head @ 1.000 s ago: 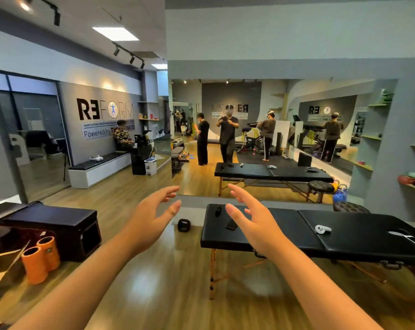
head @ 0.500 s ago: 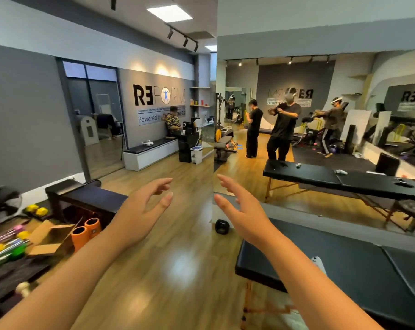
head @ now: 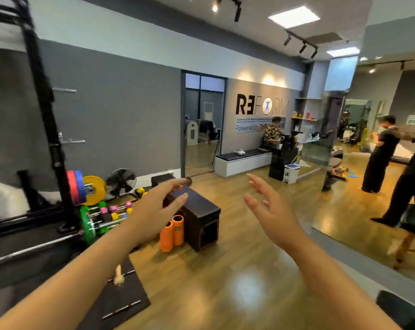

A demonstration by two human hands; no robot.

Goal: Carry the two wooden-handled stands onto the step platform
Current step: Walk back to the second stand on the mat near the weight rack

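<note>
Neither grip holds anything yet: our left hand [head: 151, 217] and right hand [head: 273, 210] both float out in front of us with fingers spread and loosely bent, palms turned toward each other, forearms reaching forward over the wooden floor [head: 225, 270]. We judge that we are at the very start of the task, searching the room for the stands before any pick-up. Low at the near left, on a dark mat [head: 120, 303], a pale wooden handle [head: 118, 275] stands up from what may be one of the wooden-handled stands; we cannot tell for sure, and no second one is plain. Beyond our left fingers sits a dark box [head: 201, 217], possibly the step platform, with two orange foam rollers [head: 173, 232] touching its near-left side. Next we would need to turn down and left, lower both hands to the mat and close each around a handle
</note>
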